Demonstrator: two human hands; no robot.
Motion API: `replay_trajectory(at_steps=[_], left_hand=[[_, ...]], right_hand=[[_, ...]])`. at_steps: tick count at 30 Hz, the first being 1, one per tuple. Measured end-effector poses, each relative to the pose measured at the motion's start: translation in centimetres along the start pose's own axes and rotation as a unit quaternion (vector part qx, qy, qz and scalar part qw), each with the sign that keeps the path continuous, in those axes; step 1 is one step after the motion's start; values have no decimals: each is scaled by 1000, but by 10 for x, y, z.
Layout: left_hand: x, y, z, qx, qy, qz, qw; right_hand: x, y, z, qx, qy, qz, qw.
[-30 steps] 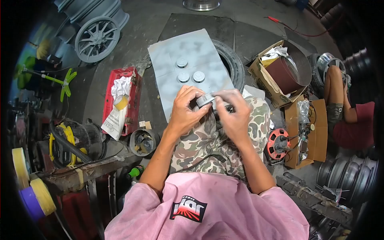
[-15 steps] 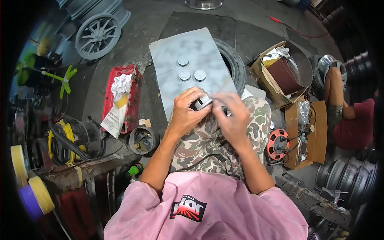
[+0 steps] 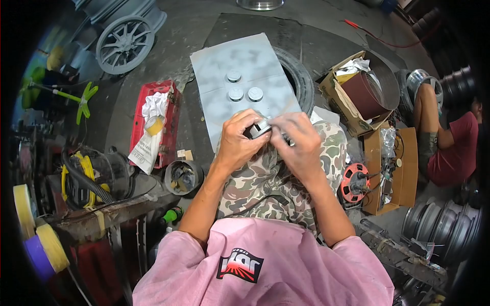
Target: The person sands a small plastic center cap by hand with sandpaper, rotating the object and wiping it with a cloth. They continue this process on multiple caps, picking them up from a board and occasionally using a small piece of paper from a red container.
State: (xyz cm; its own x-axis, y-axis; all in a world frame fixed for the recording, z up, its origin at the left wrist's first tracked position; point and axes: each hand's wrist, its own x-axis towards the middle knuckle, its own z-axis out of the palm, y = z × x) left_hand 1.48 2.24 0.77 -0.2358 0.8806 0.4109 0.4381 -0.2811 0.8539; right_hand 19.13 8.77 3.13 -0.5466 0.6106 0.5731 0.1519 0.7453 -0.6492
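My left hand (image 3: pixel 239 133) is closed around a small grey wheel center cap (image 3: pixel 261 128), held on edge above my lap. The fingertips of my right hand (image 3: pixel 297 143) are pinched together at the cap's right side. What they hold, if anything, is hidden; a small dark shape shows under those fingers. Beyond my hands lies a grey-painted flat sheet (image 3: pixel 224 58). On it rest three more round caps: a rear one (image 3: pixel 234 76), a front left one (image 3: pixel 236 94) and a front right one (image 3: pixel 255 94).
A tire (image 3: pixel 301 76) lies under the sheet. To the left are a red toolbox (image 3: pixel 171 122) with paper and tape, and a round tin (image 3: pixel 182 178). On the right stand cardboard boxes (image 3: pixel 403 178), a red cable reel (image 3: pixel 354 183) and a seated person (image 3: pixel 454 148).
My right fingers have shifted slightly along the cap's edge and the right hand moved a little to the right. My left hand keeps its hold, with the cap turned slightly.
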Motion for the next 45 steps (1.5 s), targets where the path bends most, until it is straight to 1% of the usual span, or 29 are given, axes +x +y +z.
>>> replay_trajectory(at_steps=[1, 2, 3, 4, 5, 6, 8, 12, 13, 14, 15, 16, 17, 19, 21, 22, 23, 25, 26, 27, 28, 29, 31, 33, 34, 38, 40, 44, 45], left_hand=[[-1, 0, 0, 0, 0, 0, 1000], [0, -1, -1, 1, -2, 8, 1000], [2, 0, -1, 2, -5, 16, 1000], [3, 2, -1, 3, -6, 16, 1000], [2, 4, -1, 0, -4, -11, 1000], [1, 6, -1, -2, -2, -38, 999], [2, 1, -2, -2, -2, -20, 1000], [5, 0, -3, 25, -7, 20, 999], [5, 2, -4, 27, -6, 19, 999], [3, 5, -6, -52, 21, -88, 994], [2, 9, -7, -132, 48, -195, 971], [3, 8, -14, -208, 52, -206, 955], [5, 10, -20, -255, 66, -222, 939], [2, 3, -39, -292, 21, -259, 921], [-1, 5, -45, -289, -4, -297, 910], [-2, 9, -48, -286, -28, -333, 898], [-3, 13, -47, -285, -23, -336, 897], [0, 22, -40, -98, -22, -311, 945], [-6, 8, -36, 7, 5, -168, 986], [-4, 10, -36, 7, 8, -170, 985], [-1, 15, -36, 61, 9, -157, 986], [1, 16, -37, 114, 9, -143, 983], [-2, 13, -38, 80, 5, -156, 985], [-6, 14, -39, 158, -19, -42, 986], [-9, 10, -40, 157, -51, -51, 985], [-8, 12, -41, 142, -65, -75, 985], [-7, 9, -46, 157, -97, -30, 982], [-9, 11, -45, 114, -84, -60, 988], [-11, 10, -43, 114, -75, -60, 989]], right_hand=[[-3, 4, 2, 40, 38, 95, 994], [-8, 4, 1, 113, 38, 195, 974], [-8, 3, 1, 113, 40, 194, 974], [-8, 2, 3, 94, 56, 156, 982], [-10, 0, 4, 75, 71, 119, 987], [-10, -4, 5, 75, 71, 123, 987], [-1, -10, 5, -12, 39, -73, 997], [1, -16, -7, 13, -14, -100, 995], [-1, -18, -13, 71, -10, -4, 997], [-4, -18, -18, 129, -7, 93, 987], [-6, -14, -18, 132, -9, 95, 987], [-10, -8, -16, 269, 52, 225, 935], [-14, -1, -15, 394, 112, 345, 844], [-16, 3, -14, 413, 79, 353, 836], [-17, -3, -9, 548, 91, 358, 751], [-19, -1, -4, 572, 81, 354, 735], [-21, -1, -2, 574, 77, 357, 733], [-24, 1, 2, 566, 65, 350, 744], [-27, 3, 3, 567, 61, 351, 743], [-30, 6, 2, 481, 48, 372, 792], [-31, 8, 2, 391, 34, 387, 835], [-32, 7, 1, 391, 30, 387, 835], [-32, 3, 2, 348, 43, 415, 840], [-35, 3, 7, 355, 42, 404, 842], [-36, 4, 9, 362, 44, 390, 845], [-36, 6, 10, 374, 34, 384, 843], [-32, 6, 8, 405, 49, 388, 827], [-25, -3, 7, 379, 54, 416, 825], [-26, 1, 7, 305, 33, 355, 883]])
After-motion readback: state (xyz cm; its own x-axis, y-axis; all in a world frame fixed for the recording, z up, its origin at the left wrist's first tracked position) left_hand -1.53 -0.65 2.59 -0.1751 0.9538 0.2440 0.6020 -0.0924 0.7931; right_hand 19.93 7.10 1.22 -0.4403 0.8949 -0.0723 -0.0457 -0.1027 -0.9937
